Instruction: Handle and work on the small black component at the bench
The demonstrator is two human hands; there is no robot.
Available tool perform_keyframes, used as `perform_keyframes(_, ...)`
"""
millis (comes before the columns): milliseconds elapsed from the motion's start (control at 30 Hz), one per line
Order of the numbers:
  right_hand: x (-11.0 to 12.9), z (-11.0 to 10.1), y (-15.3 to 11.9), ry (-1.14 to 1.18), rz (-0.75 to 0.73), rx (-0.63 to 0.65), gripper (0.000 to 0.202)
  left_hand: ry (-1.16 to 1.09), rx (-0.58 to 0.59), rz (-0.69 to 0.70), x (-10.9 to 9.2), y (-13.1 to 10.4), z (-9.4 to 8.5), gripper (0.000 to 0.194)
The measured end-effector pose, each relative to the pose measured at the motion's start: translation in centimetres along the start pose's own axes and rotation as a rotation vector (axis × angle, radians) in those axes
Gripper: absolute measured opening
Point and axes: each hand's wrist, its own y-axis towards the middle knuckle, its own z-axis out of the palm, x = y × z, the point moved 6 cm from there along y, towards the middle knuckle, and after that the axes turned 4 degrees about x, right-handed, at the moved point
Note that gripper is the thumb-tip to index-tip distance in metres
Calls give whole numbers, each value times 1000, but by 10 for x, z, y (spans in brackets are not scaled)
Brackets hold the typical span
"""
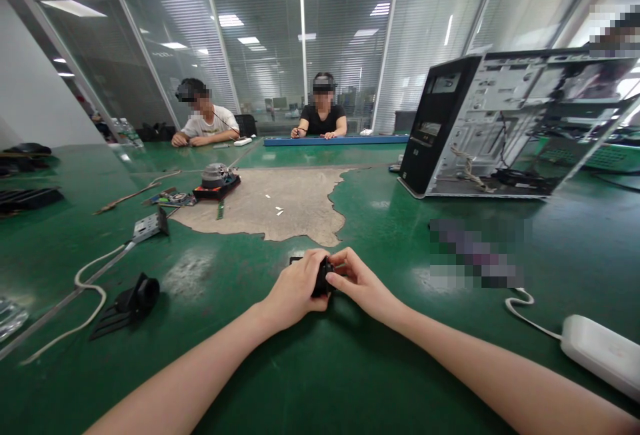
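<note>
A small black part (321, 280) is held between my two hands just above the green table; most of it is hidden, so its kind cannot be made out. My left hand (295, 288) wraps round it from the left, with a dark frame-like edge (295, 260) showing beyond the knuckles. On the other side, my right hand (363, 284) pinches the part's right end between thumb and fingers. To the left lies a black plastic piece (137, 298) with a round tube-like opening.
An opened computer case (440, 135) stands at the right. A white power bank (600, 352) with a cable lies near right. At left are a metal box (150, 225), a circuit board (177, 198) and a round-topped device (216, 182). Two people sit across the table.
</note>
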Motion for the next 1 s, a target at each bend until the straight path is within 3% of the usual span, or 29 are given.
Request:
perform_keyframes(233, 3, 5, -2, 82, -31, 101, 24, 18, 2, -3, 0, 0, 0, 61)
perform_keyframes(533, 0, 2, 0, 23, -1, 27, 20, 10, 3, -1, -1, 1, -2, 60)
perform_keyframes(800, 3, 5, -3, 97, -26, 93, 25, 1, 7, -9, 0, 1, -1, 63)
perform_keyframes(1000, 2, 1, -1, 33, -11, 23, 19, -9, -6, -3, -2, 1, -2, 60)
